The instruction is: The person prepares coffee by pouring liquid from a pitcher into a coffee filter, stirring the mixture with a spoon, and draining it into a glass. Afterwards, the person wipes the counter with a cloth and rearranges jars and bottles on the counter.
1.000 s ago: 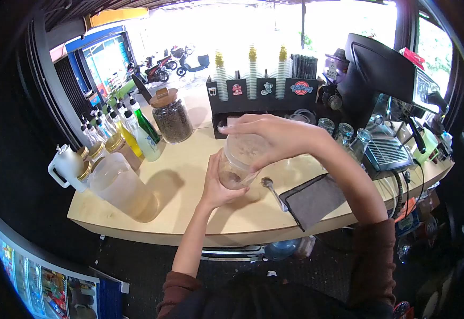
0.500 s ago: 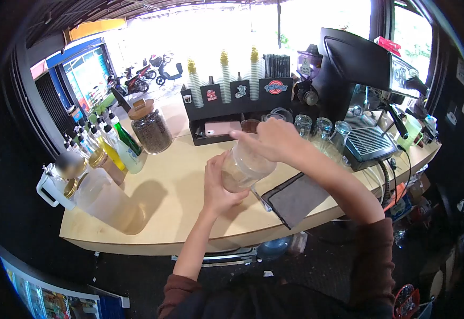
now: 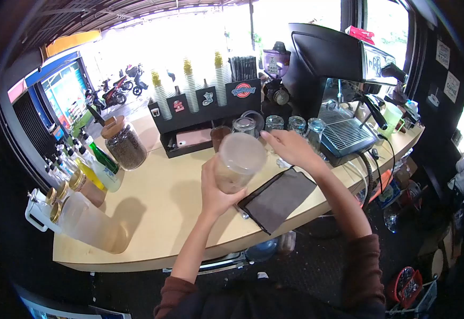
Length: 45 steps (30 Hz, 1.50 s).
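A clear, round container with a translucent lid (image 3: pixel 242 153) is held upright above the counter. My left hand (image 3: pixel 216 189) wraps round its lower left side. Just right of the lid is my right hand (image 3: pixel 290 148), off the container, its fingers partly curled and close together; whether anything small is in them is hidden. Below the container lies a dark folded cloth (image 3: pixel 280 199), with a spoon's handle end (image 3: pixel 242 213) showing at its left edge.
A frosted pitcher (image 3: pixel 91 223), pump bottles (image 3: pixel 101 169) and a jar of beans (image 3: pixel 127 146) line the counter's left. Behind are a black cup organiser (image 3: pixel 203 109) and upturned glasses (image 3: pixel 296 125). An espresso machine (image 3: pixel 344 127) occupies the right.
My right hand has come off the lid and moved right. My left hand still holds the container, now more upright. The view has turned right, so the counter items appear further left.
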Available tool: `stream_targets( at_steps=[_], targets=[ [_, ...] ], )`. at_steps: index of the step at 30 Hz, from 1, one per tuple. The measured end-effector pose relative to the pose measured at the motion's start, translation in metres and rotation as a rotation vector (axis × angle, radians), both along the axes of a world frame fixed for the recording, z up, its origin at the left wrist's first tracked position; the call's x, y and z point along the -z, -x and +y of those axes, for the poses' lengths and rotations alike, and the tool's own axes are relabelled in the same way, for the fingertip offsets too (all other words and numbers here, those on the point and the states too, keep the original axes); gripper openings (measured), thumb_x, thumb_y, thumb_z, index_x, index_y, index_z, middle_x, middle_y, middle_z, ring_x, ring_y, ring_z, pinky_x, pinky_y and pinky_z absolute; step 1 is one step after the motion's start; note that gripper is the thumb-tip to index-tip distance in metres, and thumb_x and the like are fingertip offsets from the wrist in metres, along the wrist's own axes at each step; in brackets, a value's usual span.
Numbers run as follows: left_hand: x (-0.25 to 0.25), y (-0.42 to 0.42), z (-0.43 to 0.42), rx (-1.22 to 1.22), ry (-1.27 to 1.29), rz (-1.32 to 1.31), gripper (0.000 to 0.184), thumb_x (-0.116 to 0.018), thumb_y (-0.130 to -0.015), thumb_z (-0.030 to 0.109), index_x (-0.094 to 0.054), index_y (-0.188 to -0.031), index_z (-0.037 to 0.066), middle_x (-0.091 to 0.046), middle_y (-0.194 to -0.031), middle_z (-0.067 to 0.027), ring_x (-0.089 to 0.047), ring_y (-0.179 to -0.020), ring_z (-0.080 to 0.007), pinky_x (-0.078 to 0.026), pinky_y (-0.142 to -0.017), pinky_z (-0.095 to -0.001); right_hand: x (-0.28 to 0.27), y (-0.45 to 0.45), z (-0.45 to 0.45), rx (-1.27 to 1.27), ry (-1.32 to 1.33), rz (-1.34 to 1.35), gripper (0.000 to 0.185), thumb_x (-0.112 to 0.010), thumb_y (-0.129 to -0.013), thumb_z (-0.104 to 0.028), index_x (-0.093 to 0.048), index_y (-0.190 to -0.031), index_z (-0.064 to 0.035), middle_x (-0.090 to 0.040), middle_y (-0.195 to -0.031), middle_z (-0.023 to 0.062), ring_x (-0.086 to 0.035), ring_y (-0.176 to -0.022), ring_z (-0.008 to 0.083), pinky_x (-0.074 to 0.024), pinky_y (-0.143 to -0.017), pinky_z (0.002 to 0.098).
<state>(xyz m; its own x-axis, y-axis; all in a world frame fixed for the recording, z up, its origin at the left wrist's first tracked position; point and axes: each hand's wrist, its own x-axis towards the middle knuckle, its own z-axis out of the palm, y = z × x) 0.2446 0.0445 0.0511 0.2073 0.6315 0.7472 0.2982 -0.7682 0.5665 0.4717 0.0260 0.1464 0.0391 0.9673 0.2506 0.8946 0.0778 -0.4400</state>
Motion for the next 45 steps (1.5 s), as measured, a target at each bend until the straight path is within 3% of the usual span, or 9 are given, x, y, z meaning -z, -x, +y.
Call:
stream_targets(
  at_steps=[5, 9, 15, 18, 26, 30, 39, 42, 45],
  targets=[
    [0.014, -0.002, 0.014, 0.21, 0.292, -0.276, 0.092, -0.087, -0.058, 0.015, -0.032, -0.131, 0.004, -0.05, -0.123, -0.0143, -0.051, -0.114, -0.0246, -0.044, -0.096, -0.0373, 0.138, -0.072, 0.036, 0.036, 0.005, -0.283, 0.047, -0.057, -0.084, -0.046, -0.066, -0.106, -0.0054, -0.064, -0.103, 0.0209, -0.061, -0.099, 0.0356, -0.047, -0.087, 0.0439],
    [0.012, -0.013, 0.018, 0.248, 0.345, -0.267, 0.089, -0.088, -0.059, 0.016, -0.034, -0.128, 0.003, -0.051, -0.123, -0.0145, -0.052, -0.113, -0.025, -0.044, -0.096, -0.0374, 0.155, -0.077, 0.034, 0.077, 0.225, -0.133, 0.048, -0.06, -0.083, -0.042, -0.064, -0.113, -0.005, -0.059, -0.116, 0.0188, -0.058, -0.107, 0.0333, -0.043, -0.094, 0.0453],
    [0.013, -0.075, 0.045, 0.352, 0.361, -0.334, 0.086, -0.087, -0.06, 0.018, -0.035, -0.127, 0.001, -0.049, -0.123, -0.016, -0.049, -0.115, -0.0258, -0.041, -0.097, -0.0379, 0.148, -0.098, 0.002, 0.036, -0.212, 0.37, 0.032, -0.063, -0.086, -0.021, -0.064, -0.11, 0.0, -0.064, -0.11, 0.0143, -0.064, -0.095, 0.0302, -0.0488, -0.085, 0.0391],
    [0.019, -0.115, 0.059, 0.301, 0.275, -0.234, 0.093, -0.087, -0.057, 0.025, -0.034, -0.129, 0.0, -0.045, -0.124, -0.0182, -0.045, -0.117, -0.0292, -0.036, -0.1, -0.0398, 0.15, -0.111, -0.025, 0.016, -0.254, 0.966, 0.023, -0.066, -0.083, -0.004, -0.061, -0.104, 0.0037, -0.064, -0.101, 0.0096, -0.063, -0.088, 0.0153, -0.0517, -0.075, 0.0288],
    [0.026, -0.174, 0.06, 0.217, 0.223, -0.109, 0.099, -0.086, -0.059, 0.026, -0.028, -0.134, -0.002, -0.043, -0.129, -0.021, -0.042, -0.123, -0.0334, -0.035, -0.103, -0.043, 0.144, -0.12, -0.077, 0.021, -0.3, 1.404, 0.016, -0.062, -0.086, -0.002, -0.053, -0.099, -0.004, -0.064, -0.096, 0.0076, -0.063, -0.088, 0.0143, -0.0563, -0.074, 0.0306],
    [0.025, -0.177, 0.064, 0.189, 0.27, -0.085, 0.105, -0.085, -0.06, 0.022, -0.021, -0.139, -0.003, -0.038, -0.134, -0.023, -0.038, -0.127, -0.0341, -0.032, -0.106, -0.042, 0.134, -0.115, -0.076, 0.047, -0.306, 1.369, 0.013, -0.061, -0.088, -0.002, -0.054, -0.098, -0.0026, -0.064, -0.097, 0.0075, -0.063, -0.089, 0.0139, -0.0536, -0.076, 0.0277],
    [0.028, -0.151, 0.067, 0.145, 0.186, 0.046, 0.105, -0.082, -0.068, 0.024, -0.014, -0.144, -0.003, -0.031, -0.141, -0.0243, -0.032, -0.132, -0.0355, -0.029, -0.109, -0.0417, 0.016, -0.066, 0.026, -0.034, -0.988, 0.032, 0.021, -0.064, -0.076, -0.002, -0.06, -0.097, -0.0027, -0.063, -0.095, 0.0094, -0.059, -0.099, 0.0269, -0.043, -0.087, 0.0368],
    [0.029, -0.113, 0.055, 0.184, 0.194, 0.116, 0.1, -0.08, -0.072, 0.027, -0.016, -0.144, -0.001, -0.032, -0.141, -0.022, -0.033, -0.133, -0.0332, -0.03, -0.109, -0.0405, 0.033, -0.062, 0.047, -0.104, -0.705, -0.028, 0.024, -0.064, -0.079, -0.005, -0.061, -0.102, -0.0008, -0.06, -0.11, 0.0154, -0.057, -0.104, 0.0332, -0.0403, -0.096, 0.0397],
    [0.033, -0.061, 0.044, 0.242, 0.292, 0.162, 0.091, -0.077, -0.076, 0.024, -0.02, -0.144, 0.003, -0.03, -0.143, -0.0194, -0.035, -0.132, -0.0295, -0.033, -0.106, -0.0384, 0.024, -0.048, 0.023, 0.004, -0.889, 0.083, 0.033, -0.065, -0.079, -0.011, -0.058, -0.111, -0.005, -0.052, -0.121, 0.018, -0.051, -0.112, 0.0363, -0.0388, -0.095, 0.0414]
  ],
)
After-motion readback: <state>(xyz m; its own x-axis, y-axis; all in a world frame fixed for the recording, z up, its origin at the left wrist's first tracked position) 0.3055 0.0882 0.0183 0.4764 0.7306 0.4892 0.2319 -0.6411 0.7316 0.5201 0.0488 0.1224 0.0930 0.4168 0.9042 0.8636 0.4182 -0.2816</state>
